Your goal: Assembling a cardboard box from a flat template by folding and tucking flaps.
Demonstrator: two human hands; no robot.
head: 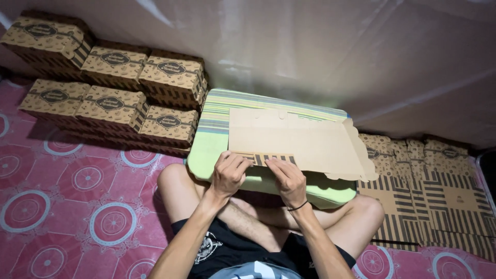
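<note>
A flat, unfolded cardboard box blank [299, 139], plain brown side up, lies on a green striped cushion [212, 150] that rests across my crossed legs. My left hand [229, 173] and my right hand [288, 178] both press on the blank's near edge, where a narrow flap with a dark striped print [261, 157] is folded up toward me. Fingers of both hands grip that flap side by side. A thin black band circles my right wrist.
Several assembled patterned brown boxes [111, 77] are stacked in two rows at the back left against a plastic-sheet wall. A pile of flat printed box blanks [434, 191] lies on the floor at my right. The floor covering is pink with circle patterns [72, 196].
</note>
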